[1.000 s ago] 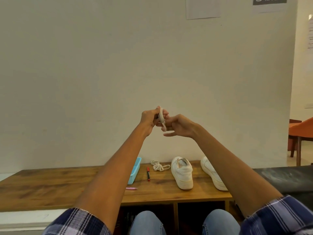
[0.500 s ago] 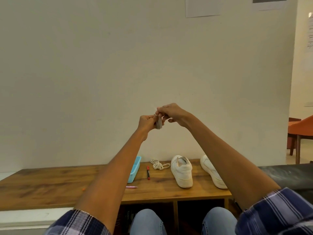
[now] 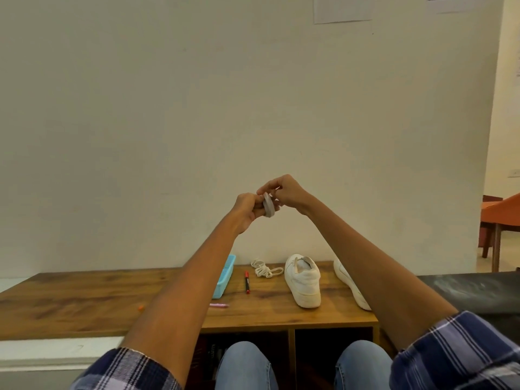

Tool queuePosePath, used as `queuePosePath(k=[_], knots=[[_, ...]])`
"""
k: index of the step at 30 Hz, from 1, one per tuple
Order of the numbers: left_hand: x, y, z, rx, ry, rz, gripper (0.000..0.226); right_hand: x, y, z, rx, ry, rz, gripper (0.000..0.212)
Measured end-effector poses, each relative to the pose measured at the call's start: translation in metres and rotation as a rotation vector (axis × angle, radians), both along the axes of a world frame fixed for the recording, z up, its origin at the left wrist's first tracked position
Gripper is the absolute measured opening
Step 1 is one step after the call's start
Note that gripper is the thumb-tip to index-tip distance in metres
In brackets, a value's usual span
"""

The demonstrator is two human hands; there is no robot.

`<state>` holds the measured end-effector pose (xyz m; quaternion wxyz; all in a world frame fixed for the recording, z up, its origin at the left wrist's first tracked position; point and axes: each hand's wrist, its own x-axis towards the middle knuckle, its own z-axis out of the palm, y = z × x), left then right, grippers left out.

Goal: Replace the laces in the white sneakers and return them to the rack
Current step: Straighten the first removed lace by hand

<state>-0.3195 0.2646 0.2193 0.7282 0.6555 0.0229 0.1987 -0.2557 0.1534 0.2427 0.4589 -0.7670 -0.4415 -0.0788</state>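
Note:
Both arms are raised in front of the wall. My left hand (image 3: pixel 246 209) grips a coiled white lace bundle (image 3: pixel 268 205), and my right hand (image 3: pixel 284 191) pinches the lace at the bundle's top from the right. Below, two white sneakers lie on the wooden rack top (image 3: pixel 84 299): one (image 3: pixel 304 280) heel toward me, the other (image 3: pixel 350 282) partly hidden behind my right forearm. Neither shoe shows laces. A second loose white lace (image 3: pixel 264 268) lies in a heap left of the sneakers.
A light blue tray (image 3: pixel 225 277) sits partly behind my left forearm, with a red and black marker (image 3: pixel 247 282) beside it and a pink pen (image 3: pixel 219 305) nearer me. Open compartments (image 3: pixel 332 342) lie under the top. A black seat (image 3: pixel 472 291) and an orange chair (image 3: pixel 503 209) stand at right.
My right hand has risen from beside the bundle to above it, pinching at its top. Both hands drifted slightly lower and right; the bundle has turned in my left hand.

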Motion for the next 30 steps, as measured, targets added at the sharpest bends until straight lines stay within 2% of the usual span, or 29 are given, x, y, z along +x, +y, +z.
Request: queuePosePath(k=[3,5,9,14,20,27,30], knots=[[-0.005,0.003,0.003,0.057,0.028,-0.087,0.025,0.003,-0.002,0.002,-0.073,-0.059,-0.024,0.041],[-0.008,0.003,0.004,0.110,0.044,-0.116,0.022,0.006,-0.005,0.001,-0.108,-0.032,-0.025,0.037],[-0.010,0.009,0.005,0.072,0.022,-0.144,0.027,0.011,-0.014,-0.007,-0.046,0.245,0.185,0.024],[-0.012,0.013,-0.001,-0.010,-0.009,-0.133,0.031,0.005,-0.010,-0.018,0.083,0.513,0.378,0.028],[-0.021,0.028,-0.011,-0.097,0.030,-0.077,0.032,0.005,0.010,-0.041,0.148,0.506,0.337,0.031],[-0.022,0.069,-0.035,-0.086,0.101,0.023,0.033,0.004,0.061,-0.074,0.171,0.628,0.396,0.030],[-0.016,0.087,-0.053,-0.140,0.135,0.067,0.035,0.007,0.086,-0.094,0.221,0.654,0.327,0.029]])
